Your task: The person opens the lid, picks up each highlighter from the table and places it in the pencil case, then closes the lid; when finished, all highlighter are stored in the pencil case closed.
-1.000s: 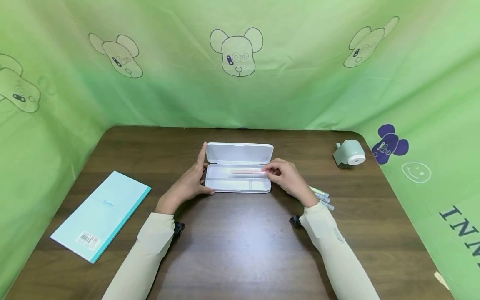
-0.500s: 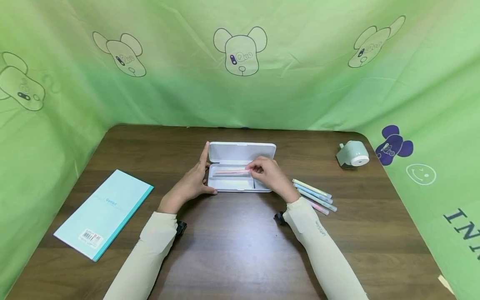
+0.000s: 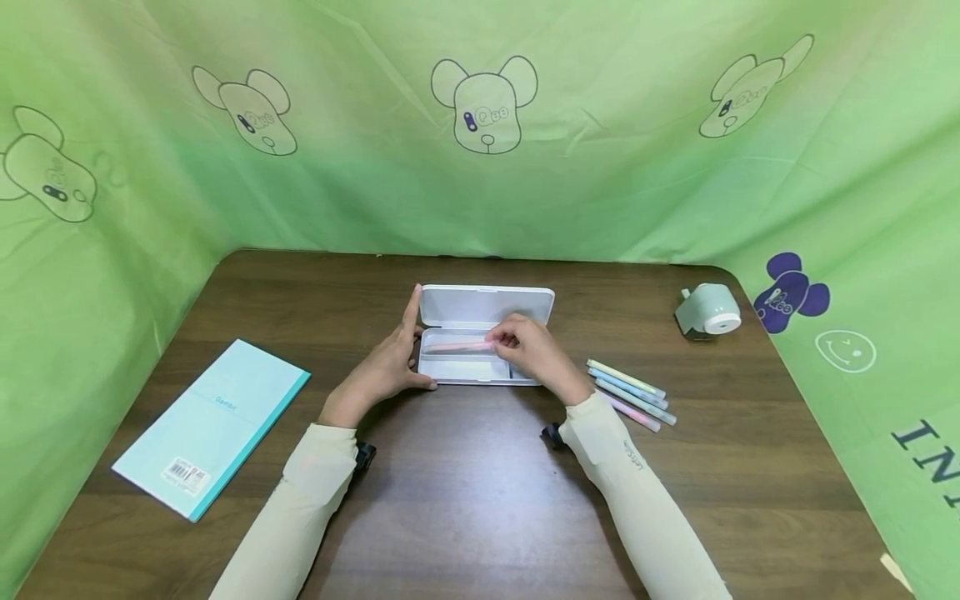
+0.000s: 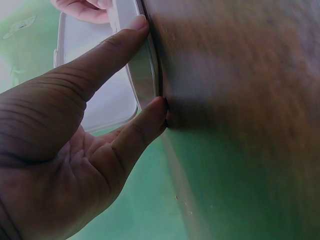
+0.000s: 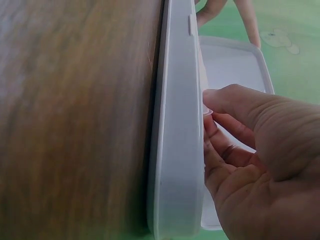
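Note:
A white pencil case (image 3: 465,368) lies on the table with its lid (image 3: 486,306) raised at the back. My left hand (image 3: 381,367) steadies its left end, thumb at the front edge and index finger up along the lid. In the left wrist view the thumb and another finger grip the case's side wall (image 4: 141,70). Between thumb and fingers of my right hand (image 3: 534,348), a slim pink pen (image 3: 457,346) is pinched. It lies lengthwise over the long back compartment. The right wrist view shows the case's front wall (image 5: 180,125) hiding most of the pen.
Several pastel pens (image 3: 628,387) lie fanned beside my right forearm. A pale green pencil sharpener (image 3: 708,310) stands at the back right. On the left rests a light blue notebook (image 3: 213,425). A green printed curtain (image 3: 360,183) surrounds the table.
My right hand has moved left with the pink pen, bringing it farther along the back compartment. More of the loose pens show now. The left hand has kept its hold on the case.

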The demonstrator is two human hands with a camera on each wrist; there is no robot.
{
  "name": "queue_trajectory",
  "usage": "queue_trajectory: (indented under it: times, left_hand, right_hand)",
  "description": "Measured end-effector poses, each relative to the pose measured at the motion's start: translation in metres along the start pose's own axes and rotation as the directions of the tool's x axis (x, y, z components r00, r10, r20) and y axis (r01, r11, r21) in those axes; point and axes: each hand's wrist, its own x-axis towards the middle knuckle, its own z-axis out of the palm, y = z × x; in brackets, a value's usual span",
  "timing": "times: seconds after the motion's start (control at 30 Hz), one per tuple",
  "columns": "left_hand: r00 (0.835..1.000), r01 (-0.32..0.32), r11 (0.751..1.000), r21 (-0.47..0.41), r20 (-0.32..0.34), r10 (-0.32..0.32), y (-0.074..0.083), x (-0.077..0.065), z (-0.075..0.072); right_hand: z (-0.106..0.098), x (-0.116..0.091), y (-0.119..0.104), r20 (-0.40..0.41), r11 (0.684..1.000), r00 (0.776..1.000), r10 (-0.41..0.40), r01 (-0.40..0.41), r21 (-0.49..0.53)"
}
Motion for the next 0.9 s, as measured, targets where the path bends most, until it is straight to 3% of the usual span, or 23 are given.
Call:
queue_trajectory:
  times: [0.37, 0.67, 0.9]
  left_hand:
    - [1.0, -0.001, 1.0, -0.002, 0.006, 0.001, 0.002, 0.002, 0.006]
    - [1.0, -0.005, 1.0, -0.012, 0.007, 0.005, 0.002, 0.002, 0.006]
    - [1.0, -0.006, 1.0, -0.006, 0.008, 0.006, 0.001, 0.001, 0.0]
  right_hand:
    - [-0.003, -0.008, 0.001, 0.024, 0.999, 1.0, -0.013, 0.014, -0.037]
    - [-0.017, -0.025, 0.011, -0.087, 0.999, 0.996, -0.022, 0.019, -0.037]
    - [-0.046, -0.055, 0.029, -0.156, 0.998, 0.988, 0.01, -0.021, -0.066]
